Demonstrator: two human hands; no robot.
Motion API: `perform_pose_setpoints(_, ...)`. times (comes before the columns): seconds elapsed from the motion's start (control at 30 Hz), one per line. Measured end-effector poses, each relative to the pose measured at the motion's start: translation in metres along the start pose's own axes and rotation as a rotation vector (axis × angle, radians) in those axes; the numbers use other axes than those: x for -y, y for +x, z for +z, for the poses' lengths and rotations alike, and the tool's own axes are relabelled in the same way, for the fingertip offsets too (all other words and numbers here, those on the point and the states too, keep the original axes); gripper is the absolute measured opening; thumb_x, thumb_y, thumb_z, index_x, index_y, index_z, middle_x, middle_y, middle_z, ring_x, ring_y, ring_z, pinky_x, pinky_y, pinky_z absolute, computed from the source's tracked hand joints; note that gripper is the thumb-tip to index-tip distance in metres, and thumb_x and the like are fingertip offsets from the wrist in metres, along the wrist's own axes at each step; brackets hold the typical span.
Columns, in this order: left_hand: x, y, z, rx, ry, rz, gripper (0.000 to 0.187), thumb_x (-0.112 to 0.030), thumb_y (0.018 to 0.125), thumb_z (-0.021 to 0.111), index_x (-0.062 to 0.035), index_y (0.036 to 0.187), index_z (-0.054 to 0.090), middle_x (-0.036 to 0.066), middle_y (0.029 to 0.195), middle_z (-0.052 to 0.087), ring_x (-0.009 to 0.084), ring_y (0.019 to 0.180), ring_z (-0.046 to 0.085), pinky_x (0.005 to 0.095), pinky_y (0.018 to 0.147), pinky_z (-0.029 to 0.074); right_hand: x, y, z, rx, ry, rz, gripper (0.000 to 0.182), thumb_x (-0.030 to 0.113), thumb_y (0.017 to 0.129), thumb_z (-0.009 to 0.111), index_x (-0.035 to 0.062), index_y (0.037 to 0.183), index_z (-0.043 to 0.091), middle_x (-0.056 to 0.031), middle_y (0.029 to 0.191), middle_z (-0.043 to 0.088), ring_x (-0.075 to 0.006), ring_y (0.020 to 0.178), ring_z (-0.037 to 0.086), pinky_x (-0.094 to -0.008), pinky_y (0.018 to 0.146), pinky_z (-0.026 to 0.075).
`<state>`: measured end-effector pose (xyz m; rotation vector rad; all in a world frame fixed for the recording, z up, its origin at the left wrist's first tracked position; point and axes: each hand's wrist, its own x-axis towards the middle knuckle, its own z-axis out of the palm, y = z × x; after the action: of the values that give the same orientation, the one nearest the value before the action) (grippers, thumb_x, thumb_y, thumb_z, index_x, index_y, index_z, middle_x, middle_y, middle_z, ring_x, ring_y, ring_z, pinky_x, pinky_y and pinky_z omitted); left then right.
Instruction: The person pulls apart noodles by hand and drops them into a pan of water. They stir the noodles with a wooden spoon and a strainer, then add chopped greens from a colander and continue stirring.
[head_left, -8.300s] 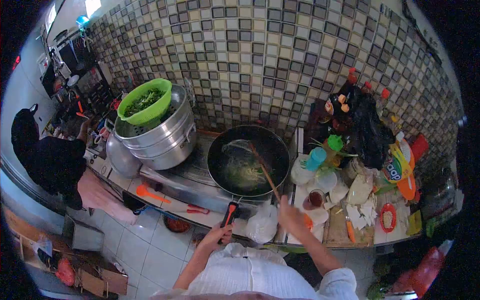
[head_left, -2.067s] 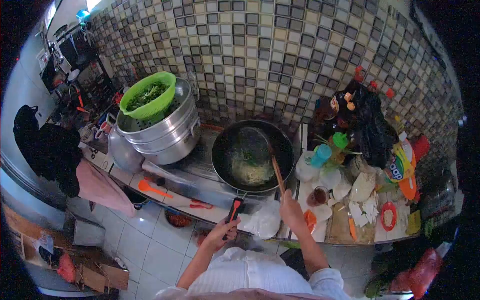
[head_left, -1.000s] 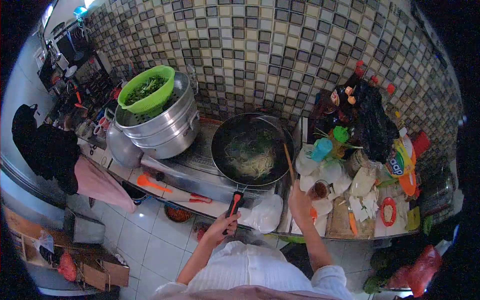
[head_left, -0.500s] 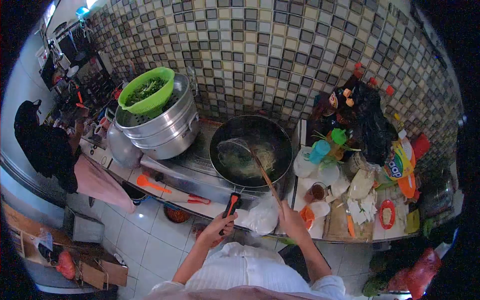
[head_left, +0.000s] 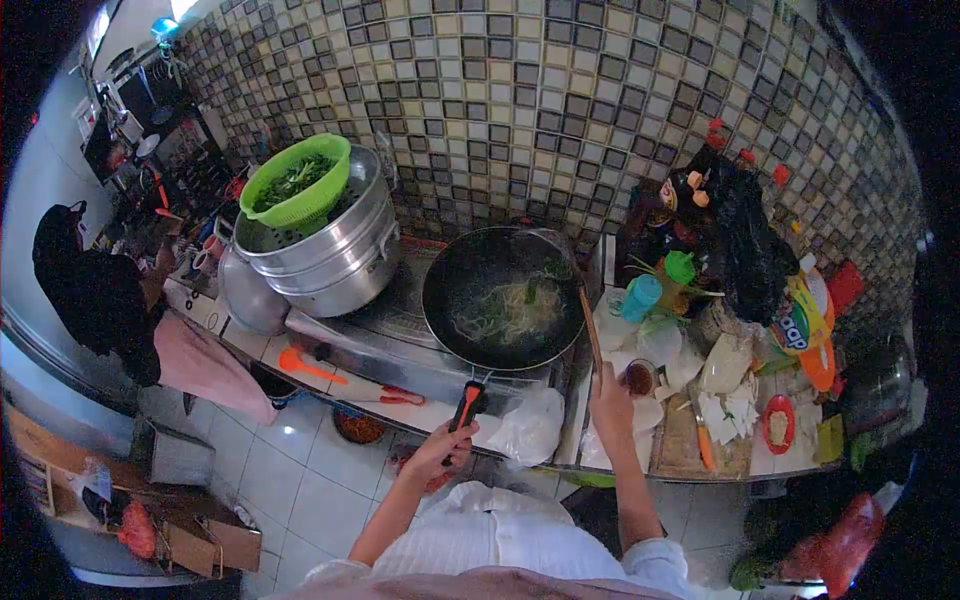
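My left hand (head_left: 446, 448) is wrapped around the black and orange handle (head_left: 464, 408) of a dark wok (head_left: 445, 335) on the stove. Pale noodle-like strands (head_left: 515, 310) with some green bits lie in the wok, in what looks like liquid. In my right hand (head_left: 611, 400) is the wooden handle of a wire skimmer (head_left: 592, 325). Its mesh head is at the far right of the wok, faint against the dark metal. Right of that hand stands a glass of brown liquid (head_left: 638, 377), and a clear plastic bag (head_left: 530, 425) lies between the hands.
Left of the wok, a green colander of leaves (head_left: 318, 198) sits on a metal steamer (head_left: 330, 265). An orange utensil (head_left: 312, 366) lies along the front edge. At right are a cutting board (head_left: 680, 445), a knife (head_left: 706, 450) and bottles. Another person (head_left: 90, 290) is at far left.
The skimmer has moved from the wok's left-middle to its far right side, its handle now steeper. My right hand has shifted up and to the right. My left hand stays on the wok handle.
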<state>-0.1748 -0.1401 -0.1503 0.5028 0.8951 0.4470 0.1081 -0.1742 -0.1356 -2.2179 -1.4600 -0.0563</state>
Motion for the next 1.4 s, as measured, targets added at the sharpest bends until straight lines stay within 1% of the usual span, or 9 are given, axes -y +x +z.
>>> perform_pose_setpoints(0.07, 0.0, 0.001, 0.0, -0.004, 0.008, 0.012, 0.021, -0.021, 0.08, 0.062, -0.0137, 0.085, 0.044, -0.008, 0.057, 0.034, 0.0007, 0.043, 0.031, 0.0172, 0.036, 0.02, 0.013, 0.005, -0.01, 0.238, 0.046, 0.087, 0.027, 0.021, 0.087, 0.043, 0.0063, 0.11, 0.04, -0.0258, 0.073, 0.057, -0.0446, 0.068, 0.055, -0.0517, 0.061, 0.043)
perform_pose_setpoints(0.17, -0.001, 0.003, -0.001, -0.021, 0.05, 0.004, 0.027, -0.026, 0.079, 0.064, -0.0139, 0.079, 0.04, -0.009, 0.056, 0.033, 0.0007, 0.042, 0.03, 0.0175, 0.035, 0.021, 0.034, 0.002, -0.021, 0.378, 0.081, 0.16, 0.029, 0.02, 0.087, 0.042, 0.004, 0.11, 0.038, -0.0281, 0.074, 0.056, -0.0452, 0.07, 0.055, -0.0528, 0.063, 0.042)
perform_pose_setpoints(0.4, 0.0, 0.003, -0.002, 0.006, 0.01, 0.005, 0.025, -0.024, 0.079, 0.064, -0.0147, 0.081, 0.041, -0.009, 0.057, 0.034, 0.0002, 0.043, 0.03, 0.0169, 0.035, 0.021, 0.026, -0.03, -0.011, 0.398, 0.289, 0.088, 0.026, 0.021, 0.087, 0.043, 0.0052, 0.107, 0.04, -0.0263, 0.074, 0.056, -0.0419, 0.073, 0.056, -0.0489, 0.064, 0.042)
perform_pose_setpoints(0.57, 0.003, 0.006, -0.005, -0.01, -0.003, 0.0, 0.024, -0.023, 0.079, 0.064, -0.0155, 0.081, 0.042, -0.009, 0.056, 0.034, 0.0004, 0.043, 0.03, 0.0172, 0.036, 0.021, 0.025, -0.044, -0.038, 0.414, 0.486, 0.074, 0.019, 0.019, 0.086, 0.048, 0.0024, 0.095, 0.046, -0.0199, 0.069, 0.052, -0.0371, 0.067, 0.054, -0.0414, 0.06, 0.041)
perform_pose_setpoints(0.67, 0.003, 0.005, -0.003, -0.019, 0.02, 0.004, 0.024, -0.024, 0.078, 0.064, -0.0151, 0.08, 0.042, -0.009, 0.056, 0.033, 0.0007, 0.043, 0.03, 0.0173, 0.036, 0.021, 0.041, -0.049, -0.068, 0.408, 0.502, 0.085, 0.017, 0.017, 0.085, 0.049, 0.0019, 0.092, 0.046, -0.0218, 0.071, 0.052, -0.0375, 0.07, 0.055, -0.0415, 0.06, 0.041)
perform_pose_setpoints(0.8, 0.0, 0.002, -0.001, -0.029, 0.025, 0.011, 0.025, -0.024, 0.078, 0.064, -0.0149, 0.079, 0.041, -0.009, 0.056, 0.033, 0.0007, 0.043, 0.03, 0.0172, 0.036, 0.021, 0.045, -0.056, -0.08, 0.422, 0.393, 0.055, 0.018, 0.017, 0.085, 0.047, 0.0029, 0.096, 0.045, -0.0236, 0.072, 0.053, -0.0398, 0.072, 0.055, -0.0444, 0.06, 0.041)
perform_pose_setpoints(0.87, 0.0, 0.002, 0.0, -0.027, 0.029, 0.01, 0.025, -0.024, 0.079, 0.064, -0.015, 0.079, 0.041, -0.009, 0.056, 0.033, 0.0007, 0.043, 0.03, 0.0172, 0.036, 0.021, 0.037, -0.06, -0.062, 0.552, 0.189, 0.079, 0.021, 0.018, 0.086, 0.045, 0.0046, 0.102, 0.043, -0.0248, 0.073, 0.054, -0.0429, 0.072, 0.054, -0.0486, 0.06, 0.04)
perform_pose_setpoints(1.17, -0.001, 0.003, 0.0, -0.038, 0.024, 0.014, 0.024, -0.024, 0.08, 0.062, -0.0156, 0.077, 0.039, -0.009, 0.055, 0.033, 0.001, 0.042, 0.029, 0.0183, 0.036, 0.021, 0.037, -0.028, -0.041, 0.271, 0.196, 0.088, 0.027, 0.025, 0.088, 0.041, 0.006, 0.108, 0.042, -0.0252, 0.071, 0.056, -0.0412, 0.068, 0.055, -0.0499, 0.057, 0.041)
perform_pose_setpoints(1.4, 0.005, 0.009, -0.01, 0.028, -0.006, -0.032, 0.024, -0.023, 0.079, 0.063, -0.0161, 0.076, 0.04, -0.009, 0.055, 0.032, 0.0007, 0.042, 0.03, 0.0179, 0.036, 0.022, 0.024, -0.007, -0.015, 0.317, 0.007, 0.131, 0.033, 0.027, 0.087, 0.041, 0.0015, 0.108, 0.038, -0.0254, 0.066, 0.056, -0.0423, 0.063, 0.056, -0.0521, 0.055, 0.043)
